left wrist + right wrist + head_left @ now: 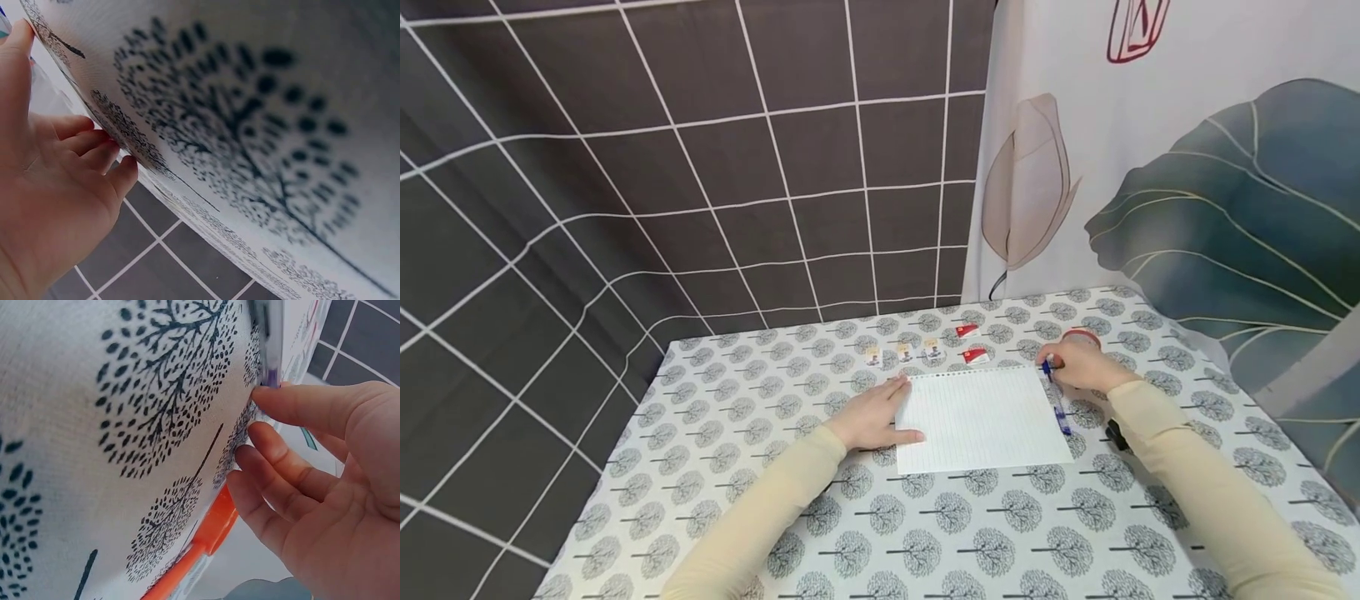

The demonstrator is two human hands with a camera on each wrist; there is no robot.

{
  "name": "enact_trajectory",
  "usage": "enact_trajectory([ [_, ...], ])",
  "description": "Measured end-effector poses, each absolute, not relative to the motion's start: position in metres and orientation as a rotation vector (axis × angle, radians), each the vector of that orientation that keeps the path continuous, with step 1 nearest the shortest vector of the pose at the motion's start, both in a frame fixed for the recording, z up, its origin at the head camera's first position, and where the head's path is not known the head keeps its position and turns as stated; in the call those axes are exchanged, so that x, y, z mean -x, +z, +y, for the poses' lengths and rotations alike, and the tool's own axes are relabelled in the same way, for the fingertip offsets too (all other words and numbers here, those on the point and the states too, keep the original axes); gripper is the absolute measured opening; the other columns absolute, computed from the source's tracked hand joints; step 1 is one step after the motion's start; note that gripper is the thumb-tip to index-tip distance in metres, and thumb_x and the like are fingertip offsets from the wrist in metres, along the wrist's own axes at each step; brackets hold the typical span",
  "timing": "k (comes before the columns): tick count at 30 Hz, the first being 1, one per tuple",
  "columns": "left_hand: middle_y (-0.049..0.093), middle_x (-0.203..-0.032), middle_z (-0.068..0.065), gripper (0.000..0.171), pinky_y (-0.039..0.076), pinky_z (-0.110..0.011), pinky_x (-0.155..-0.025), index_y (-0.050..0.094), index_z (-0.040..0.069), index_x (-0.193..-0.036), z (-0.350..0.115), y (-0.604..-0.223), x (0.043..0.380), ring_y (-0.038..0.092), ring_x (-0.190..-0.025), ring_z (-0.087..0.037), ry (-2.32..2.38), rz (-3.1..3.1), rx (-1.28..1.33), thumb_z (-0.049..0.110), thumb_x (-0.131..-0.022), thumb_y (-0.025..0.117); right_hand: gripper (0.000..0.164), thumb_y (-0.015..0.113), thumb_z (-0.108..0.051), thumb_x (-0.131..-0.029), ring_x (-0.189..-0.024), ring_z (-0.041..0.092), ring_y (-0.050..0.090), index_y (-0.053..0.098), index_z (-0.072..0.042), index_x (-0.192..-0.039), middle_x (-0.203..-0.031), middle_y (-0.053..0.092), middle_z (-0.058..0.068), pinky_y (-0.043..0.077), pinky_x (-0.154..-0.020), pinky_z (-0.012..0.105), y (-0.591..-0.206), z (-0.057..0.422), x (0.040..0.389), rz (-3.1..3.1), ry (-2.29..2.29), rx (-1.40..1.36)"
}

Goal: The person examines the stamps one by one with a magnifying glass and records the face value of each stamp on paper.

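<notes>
A sheet of lined white paper (981, 421) with a row of holes along its far edge lies on the table. My left hand (876, 414) rests at its left edge, fingers extended and thumb over the paper. In the left wrist view, that hand (69, 181) shows its palm, with the fingertips against the patterned cloth. Along the paper's right edge lies a clear pen (1055, 396) with blue ends. My right hand (1082, 367) pinches the pen's far end; in the right wrist view, the thumb tip meets the pen (270, 353).
A round, red-rimmed object (1082, 337) sits just beyond my right hand. Several small printed pieces, including a red-and-white one (976, 356), lie past the paper. The tree-patterned tablecloth (760, 500) reaches a dark gridded curtain (722, 167) at the back.
</notes>
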State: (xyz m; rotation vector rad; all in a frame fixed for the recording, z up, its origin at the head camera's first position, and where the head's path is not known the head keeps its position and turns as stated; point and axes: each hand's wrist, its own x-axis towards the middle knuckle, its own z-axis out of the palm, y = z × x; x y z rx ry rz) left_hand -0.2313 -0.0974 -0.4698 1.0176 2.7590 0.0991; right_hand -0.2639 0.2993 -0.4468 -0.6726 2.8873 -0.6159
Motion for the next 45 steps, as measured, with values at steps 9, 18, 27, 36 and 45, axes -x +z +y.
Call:
enact_trajectory([
  [9, 0.018, -0.167, -0.013, 0.104, 0.021, -0.037, -0.123, 0.023, 0.002, -0.159, -0.097, -0.468, 0.232, 0.021, -0.152, -0.027, 0.125, 2.760, -1.022, 0.077, -0.091, 0.047, 0.024, 0.062, 0.009, -0.084, -0.073, 0.025, 0.062, 0.068, 0.007, -0.107, -0.083, 0.067, 0.012, 0.056, -0.067, 0.043, -0.444, 0.296, 0.263, 2.891, -0.653, 0.605],
  [18, 0.017, -0.167, -0.012, 0.105, 0.021, -0.037, -0.123, 0.021, 0.002, -0.160, -0.096, -0.469, 0.233, 0.021, -0.152, -0.026, 0.116, 2.762, -1.019, 0.077, -0.091, 0.046, 0.013, 0.073, 0.003, -0.083, -0.069, 0.019, 0.061, 0.071, 0.003, -0.096, -0.080, 0.069, 0.007, 0.053, -0.062, 0.035, -0.440, 0.296, 0.264, 2.913, -0.644, 0.572],
  [27, 0.018, -0.167, -0.013, 0.105, 0.022, -0.037, -0.123, 0.022, 0.001, -0.159, -0.096, -0.469, 0.233, 0.022, -0.152, -0.026, 0.126, 2.774, -1.012, 0.077, -0.091, 0.048, 0.006, 0.075, -0.002, -0.085, -0.076, 0.022, 0.063, 0.070, 0.000, -0.089, -0.082, 0.069, 0.005, 0.056, -0.070, 0.043, -0.438, 0.299, 0.270, 2.873, -0.593, 0.589],
  [36, 0.016, -0.167, -0.011, 0.106, 0.020, -0.036, -0.123, 0.020, 0.002, -0.160, -0.096, -0.470, 0.231, 0.020, -0.153, -0.025, 0.142, 2.768, -0.977, 0.077, -0.090, 0.047, 0.006, 0.074, -0.003, -0.087, -0.072, 0.016, 0.057, 0.068, -0.002, -0.086, -0.082, 0.068, 0.002, 0.052, -0.065, 0.034, -0.435, 0.302, 0.271, 2.811, -0.611, 0.602],
  [45, 0.016, -0.167, -0.012, 0.104, 0.020, -0.036, -0.124, 0.021, 0.001, -0.160, -0.095, -0.467, 0.229, 0.018, -0.153, -0.025, 0.114, 2.769, -0.988, 0.075, -0.092, 0.048, 0.008, 0.074, -0.005, -0.087, -0.069, 0.014, 0.053, 0.067, -0.004, -0.084, -0.080, 0.066, 0.000, 0.048, -0.062, 0.030, -0.437, 0.305, 0.273, 2.801, -0.606, 0.641],
])
